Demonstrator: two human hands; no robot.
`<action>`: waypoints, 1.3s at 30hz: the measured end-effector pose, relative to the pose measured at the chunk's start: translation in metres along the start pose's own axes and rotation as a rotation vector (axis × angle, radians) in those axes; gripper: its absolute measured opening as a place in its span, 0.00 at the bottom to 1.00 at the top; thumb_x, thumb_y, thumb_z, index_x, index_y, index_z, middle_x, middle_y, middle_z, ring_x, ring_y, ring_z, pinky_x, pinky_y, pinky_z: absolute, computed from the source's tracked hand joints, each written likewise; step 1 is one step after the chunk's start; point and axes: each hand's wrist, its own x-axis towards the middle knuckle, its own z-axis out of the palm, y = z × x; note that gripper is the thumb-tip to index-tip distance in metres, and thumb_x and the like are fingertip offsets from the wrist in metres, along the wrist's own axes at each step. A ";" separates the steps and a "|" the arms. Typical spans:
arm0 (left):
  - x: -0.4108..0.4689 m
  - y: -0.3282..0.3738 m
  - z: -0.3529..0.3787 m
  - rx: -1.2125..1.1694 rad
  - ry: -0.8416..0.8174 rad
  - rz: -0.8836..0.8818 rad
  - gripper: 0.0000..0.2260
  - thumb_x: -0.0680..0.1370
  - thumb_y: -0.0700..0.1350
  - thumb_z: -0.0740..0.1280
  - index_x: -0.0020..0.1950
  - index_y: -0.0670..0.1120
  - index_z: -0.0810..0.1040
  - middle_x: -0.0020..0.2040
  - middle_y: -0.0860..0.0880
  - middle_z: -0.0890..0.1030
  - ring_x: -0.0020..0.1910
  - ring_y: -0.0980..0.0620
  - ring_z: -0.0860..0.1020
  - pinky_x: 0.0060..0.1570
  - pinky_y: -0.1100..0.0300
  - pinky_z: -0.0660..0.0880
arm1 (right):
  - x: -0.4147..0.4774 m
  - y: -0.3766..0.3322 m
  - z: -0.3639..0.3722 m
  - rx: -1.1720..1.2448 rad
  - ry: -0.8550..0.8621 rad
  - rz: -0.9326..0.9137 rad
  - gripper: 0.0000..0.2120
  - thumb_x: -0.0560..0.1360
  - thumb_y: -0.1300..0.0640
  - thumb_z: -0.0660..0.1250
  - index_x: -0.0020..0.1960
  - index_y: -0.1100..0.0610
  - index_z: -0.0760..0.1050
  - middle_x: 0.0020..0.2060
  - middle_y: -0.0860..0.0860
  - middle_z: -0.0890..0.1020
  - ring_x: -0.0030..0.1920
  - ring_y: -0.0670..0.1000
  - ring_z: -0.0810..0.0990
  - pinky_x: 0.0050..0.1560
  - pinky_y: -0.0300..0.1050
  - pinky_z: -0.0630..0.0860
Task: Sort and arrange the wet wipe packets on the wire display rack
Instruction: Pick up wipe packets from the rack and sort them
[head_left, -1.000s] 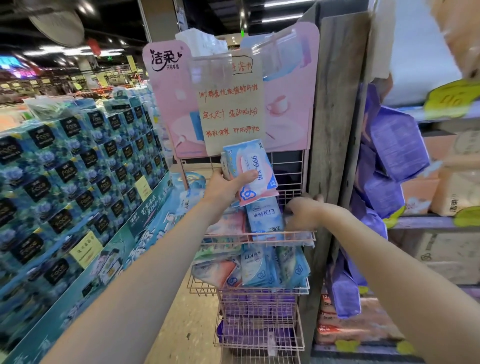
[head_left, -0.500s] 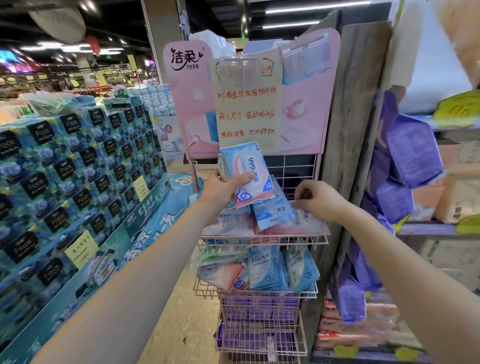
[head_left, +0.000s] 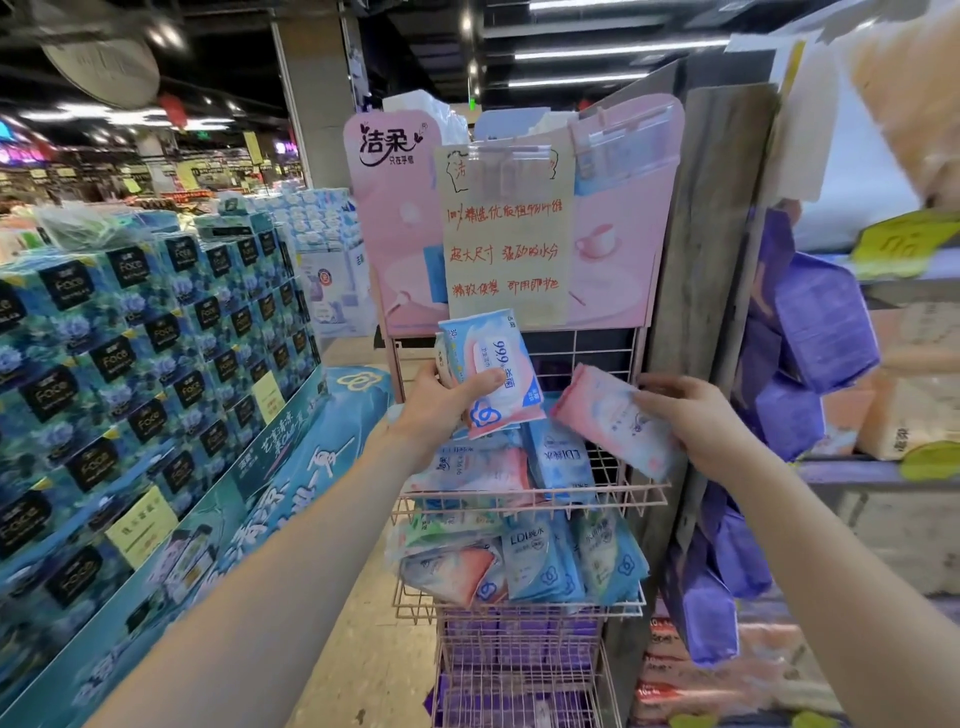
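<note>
A pink wire display rack (head_left: 530, 496) stands ahead with several tiers. My left hand (head_left: 441, 402) grips a blue and pink wet wipe packet (head_left: 496, 371) marked 99.9, held upright above the top basket. My right hand (head_left: 691, 421) holds a pink wet wipe packet (head_left: 613, 421) tilted over the right side of that basket. More packets lie in the top basket (head_left: 558, 457) and in the second basket (head_left: 535, 566), mixed blue, pink and green. Purple packs (head_left: 519, 639) fill the lower tier.
A big stack of blue tissue boxes (head_left: 130, 374) fills the left. A pink sign board with a handwritten note (head_left: 506, 234) tops the rack. A grey wooden post (head_left: 706, 260) and shelves with purple packs (head_left: 826, 322) stand at the right.
My right hand has lifted a pink packet out of the top basket and now holds it above the right side. My left hand keeps its packet in about the same place.
</note>
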 end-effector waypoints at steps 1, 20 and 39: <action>0.000 0.000 -0.001 -0.004 -0.006 0.001 0.27 0.75 0.45 0.78 0.68 0.43 0.69 0.58 0.42 0.85 0.38 0.54 0.87 0.31 0.63 0.79 | -0.004 0.003 0.005 -0.046 -0.034 -0.009 0.15 0.76 0.62 0.73 0.63 0.59 0.80 0.54 0.55 0.84 0.49 0.52 0.83 0.47 0.44 0.77; 0.003 -0.009 -0.006 -0.024 -0.051 0.010 0.27 0.74 0.47 0.79 0.66 0.49 0.68 0.59 0.47 0.83 0.47 0.51 0.87 0.36 0.62 0.82 | -0.030 0.000 0.018 0.123 -0.025 0.058 0.28 0.66 0.69 0.80 0.63 0.62 0.74 0.53 0.58 0.82 0.45 0.56 0.85 0.46 0.52 0.83; 0.010 -0.007 0.002 0.062 -0.030 -0.041 0.29 0.75 0.48 0.78 0.69 0.43 0.67 0.54 0.46 0.82 0.35 0.60 0.85 0.29 0.67 0.77 | -0.007 -0.005 0.050 0.269 -0.196 0.116 0.23 0.68 0.75 0.74 0.61 0.64 0.76 0.52 0.64 0.85 0.48 0.62 0.86 0.51 0.60 0.83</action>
